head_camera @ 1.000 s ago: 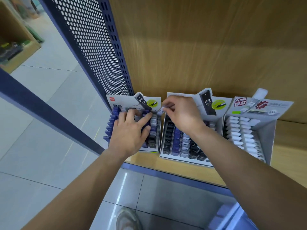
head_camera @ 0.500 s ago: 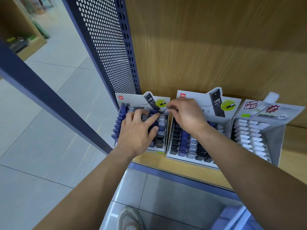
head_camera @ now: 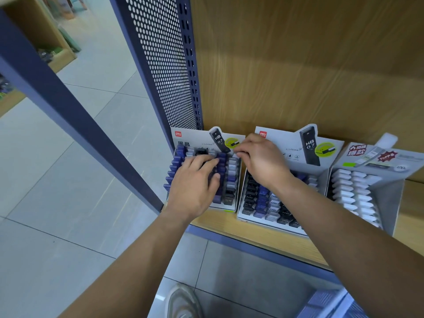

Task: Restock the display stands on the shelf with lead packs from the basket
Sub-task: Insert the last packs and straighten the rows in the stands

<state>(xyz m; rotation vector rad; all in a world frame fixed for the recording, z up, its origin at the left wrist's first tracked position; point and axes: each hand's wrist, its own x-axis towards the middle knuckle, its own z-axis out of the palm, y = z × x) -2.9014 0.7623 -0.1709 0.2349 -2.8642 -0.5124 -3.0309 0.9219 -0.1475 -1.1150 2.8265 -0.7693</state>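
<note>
Left hand (head_camera: 195, 182) spread flat on packs (head_camera: 231, 177) in the left stand (head_camera: 190, 140), right hand (head_camera: 259, 161) curled, fingertips pinching a pale pack (head_camera: 235, 155) at that stand's back right corner

Three display stands are sitting in a row on one shelf (head_camera: 263, 237). Two are carrying "HB 0.7" header cards: the left stand (head_camera: 197, 140) near the view's centre and the middle stand (head_camera: 286, 143) just toward 3 o'clock of it. The right stand (head_camera: 390, 161), one of its kind, is holding white packs. The lead packs (head_camera: 257, 196) are standing too many, and too covered, to count. Two hands are working over the stands: one left hand (head_camera: 195, 187) and one right hand (head_camera: 261, 161), which is pinching one lead pack (head_camera: 234, 155). One shoe (head_camera: 183, 304) is showing at 6 o'clock, one basket (head_camera: 332, 304) corner at 5 o'clock and one perforated panel (head_camera: 160, 65) toward 11 o'clock.
</note>
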